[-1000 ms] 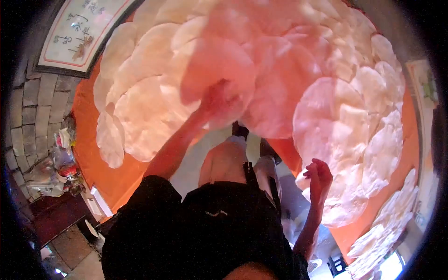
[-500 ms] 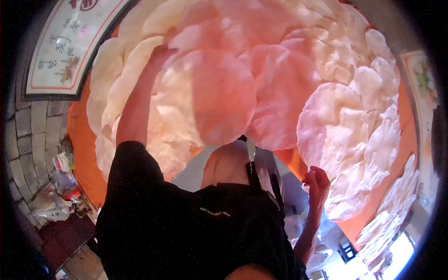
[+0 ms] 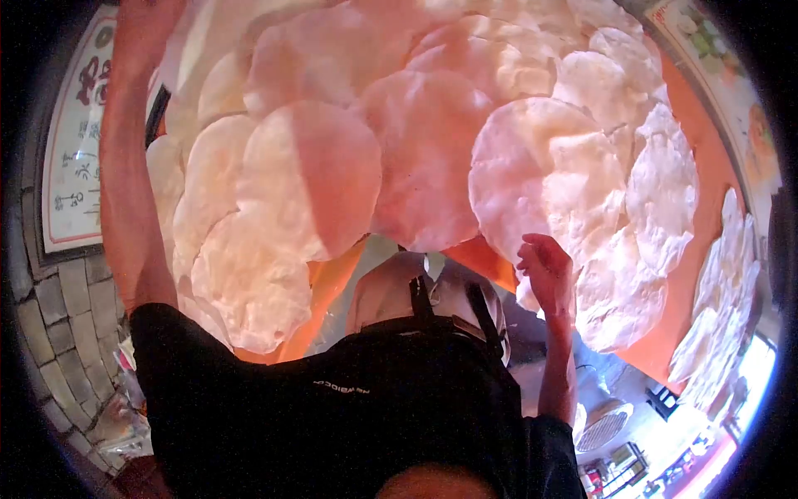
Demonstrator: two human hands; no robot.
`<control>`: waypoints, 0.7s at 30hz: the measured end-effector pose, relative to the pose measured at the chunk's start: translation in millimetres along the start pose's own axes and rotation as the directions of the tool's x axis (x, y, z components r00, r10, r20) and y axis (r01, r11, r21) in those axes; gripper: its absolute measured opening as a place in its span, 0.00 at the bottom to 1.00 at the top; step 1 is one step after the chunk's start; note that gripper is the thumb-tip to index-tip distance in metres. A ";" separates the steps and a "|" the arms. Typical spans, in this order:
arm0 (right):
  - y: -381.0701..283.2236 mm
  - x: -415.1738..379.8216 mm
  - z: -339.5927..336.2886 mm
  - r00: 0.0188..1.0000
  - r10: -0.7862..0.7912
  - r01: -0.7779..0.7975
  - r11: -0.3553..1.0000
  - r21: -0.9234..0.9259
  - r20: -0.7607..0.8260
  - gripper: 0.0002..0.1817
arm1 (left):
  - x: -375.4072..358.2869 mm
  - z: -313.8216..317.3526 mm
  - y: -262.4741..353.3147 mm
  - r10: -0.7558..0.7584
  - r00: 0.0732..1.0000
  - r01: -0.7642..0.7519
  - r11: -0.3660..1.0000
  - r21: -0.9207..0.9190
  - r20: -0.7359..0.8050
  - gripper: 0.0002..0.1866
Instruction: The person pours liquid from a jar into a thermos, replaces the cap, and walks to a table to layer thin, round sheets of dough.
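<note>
Pale, thin round sheets that look like flatbreads (image 3: 424, 158) overlap in layers over the orange table (image 3: 324, 283). My left arm stretches up the left side, and my left hand (image 3: 148, 29) is cut off by the top edge, so its fingers are hidden. Curled fingers show on my right hand (image 3: 547, 270), close to the near edge of a large round flatbread (image 3: 540, 158) on the right. Whether anything is between those fingers is too small to make out. A shadow falls over the middle sheets.
Framed signs with writing (image 3: 75, 166) and pictures (image 3: 715, 50) stand to the left and right. More flatbreads (image 3: 719, 308) lie farther right. A brick wall (image 3: 62, 324) and plastic bags (image 3: 116, 424) are at left. A round slatted object (image 3: 604, 426) is at lower right.
My left hand has moved from over the left flatbreads up to the top left. My right hand has risen slightly in view. The whole view has turned and shifted.
</note>
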State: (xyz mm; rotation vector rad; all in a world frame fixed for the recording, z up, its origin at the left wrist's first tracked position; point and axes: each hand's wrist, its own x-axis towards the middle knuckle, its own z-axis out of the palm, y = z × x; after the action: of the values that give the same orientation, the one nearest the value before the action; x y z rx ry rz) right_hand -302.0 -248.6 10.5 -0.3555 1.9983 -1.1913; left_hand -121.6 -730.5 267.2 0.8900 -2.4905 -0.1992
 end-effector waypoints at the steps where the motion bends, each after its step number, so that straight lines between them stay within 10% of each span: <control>1: 1.2 0.1 0.8 0.999 -0.041 0.040 0.999 -0.022 -0.015 0.12 | 6.8 0.6 11.8 -0.011 1.000 0.003 0.961 -0.275 -0.029 0.27; 4: 1.6 -2.5 -13.0 0.994 -0.080 0.080 0.997 0.006 -0.069 0.11 | 18.1 13.3 40.1 -0.093 0.995 -0.002 0.429 -0.903 -0.047 0.22; 7: 5.7 -2.1 -46.6 0.984 -0.104 0.120 0.987 0.110 -0.144 0.12 | 9.7 49.4 45.7 -0.164 0.986 -0.014 -0.067 -0.998 -0.003 0.19; 13: -15.9 -14.2 -94.8 0.865 -0.094 0.192 0.969 0.153 -0.494 0.10 | -140.3 213.5 86.6 -0.428 0.750 0.501 -0.129 -0.856 0.504 0.17; 16: -18.0 -7.5 -80.0 0.884 -0.151 0.228 0.965 0.127 -0.442 0.09 | -242.7 306.1 98.2 -0.368 0.564 0.677 -0.307 -0.669 0.739 0.17; 21: -31.0 20.7 15.3 0.979 -0.204 0.205 0.972 -0.117 0.023 0.21 | -268.7 272.6 155.5 -0.174 0.611 0.608 -0.521 -0.599 0.772 0.13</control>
State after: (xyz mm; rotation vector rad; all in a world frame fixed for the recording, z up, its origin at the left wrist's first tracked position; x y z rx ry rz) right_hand -308.9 -286.3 22.7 -0.6396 2.0668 -1.1938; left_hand -161.3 -447.5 -31.2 0.9405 -0.7518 -2.4530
